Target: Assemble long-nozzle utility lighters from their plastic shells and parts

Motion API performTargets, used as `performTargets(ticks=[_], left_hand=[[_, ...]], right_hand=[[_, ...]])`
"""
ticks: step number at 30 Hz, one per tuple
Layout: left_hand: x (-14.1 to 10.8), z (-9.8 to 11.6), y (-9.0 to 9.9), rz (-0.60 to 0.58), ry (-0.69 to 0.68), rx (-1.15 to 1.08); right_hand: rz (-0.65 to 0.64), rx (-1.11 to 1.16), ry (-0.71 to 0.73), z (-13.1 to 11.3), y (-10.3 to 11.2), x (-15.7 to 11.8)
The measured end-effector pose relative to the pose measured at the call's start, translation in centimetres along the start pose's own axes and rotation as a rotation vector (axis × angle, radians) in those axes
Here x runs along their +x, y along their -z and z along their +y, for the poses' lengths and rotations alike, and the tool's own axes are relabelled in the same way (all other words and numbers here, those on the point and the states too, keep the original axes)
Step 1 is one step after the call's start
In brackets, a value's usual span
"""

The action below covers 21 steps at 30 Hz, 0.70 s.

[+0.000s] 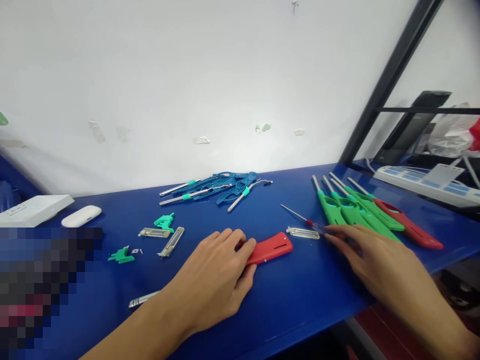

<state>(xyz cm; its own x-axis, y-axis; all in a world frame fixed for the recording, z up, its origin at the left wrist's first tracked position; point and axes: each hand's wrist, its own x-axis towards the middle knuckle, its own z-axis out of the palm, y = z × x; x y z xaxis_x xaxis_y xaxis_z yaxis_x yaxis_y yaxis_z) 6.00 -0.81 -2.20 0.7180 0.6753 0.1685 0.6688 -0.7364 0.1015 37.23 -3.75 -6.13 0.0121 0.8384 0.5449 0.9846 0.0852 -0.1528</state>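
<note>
My left hand is closed on a red lighter body at the middle of the blue table; its other end is hidden under my fingers. The thumb and fingertips of my right hand close on the clear handle end of a small screwdriver, whose thin shaft points up and left. Just below the screwdriver lies a clear fuel tank. Right of it, several green long-necked lighters and a red one lie side by side, partly behind my right hand.
Opened blue lighter shells with metal tubes lie near the wall. At left are two more clear tanks, green trigger parts, a white earbud case and a white box. A power strip sits far right, past a black post.
</note>
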Motion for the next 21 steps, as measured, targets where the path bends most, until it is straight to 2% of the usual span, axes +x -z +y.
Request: performTargets(ticks=[4,7,10,12,17,21], left_hand=[[-0.1,0.0,0.2,-0.009,0.056,-0.024],[-0.3,-0.1,0.2,-0.011,0.066,-0.017],[-0.3,-0.1,0.1,-0.005,0.058,-0.007],[-0.2,-0.1,0.1,-0.001,0.051,-0.003],[0.0,-0.1,0.2,-0.012,0.048,-0.003],[-0.1,-0.1,0.3,-0.02,0.05,-0.001]], right_hand=[[0.103,0.012,-0.022,0.0,1.9,0.7],[0.207,0.067,-0.065,-0.9,3.7,1.3],[0.313,0.252,-0.154,-2.7,4.7,1.9],[0.359,0.405,-0.159,-4.2,4.8,2.3],[0.337,0.641,-0.083,-6.9,4.4,3.8],[0.294,0.7,-0.044,-7.9,4.0,4.5]])
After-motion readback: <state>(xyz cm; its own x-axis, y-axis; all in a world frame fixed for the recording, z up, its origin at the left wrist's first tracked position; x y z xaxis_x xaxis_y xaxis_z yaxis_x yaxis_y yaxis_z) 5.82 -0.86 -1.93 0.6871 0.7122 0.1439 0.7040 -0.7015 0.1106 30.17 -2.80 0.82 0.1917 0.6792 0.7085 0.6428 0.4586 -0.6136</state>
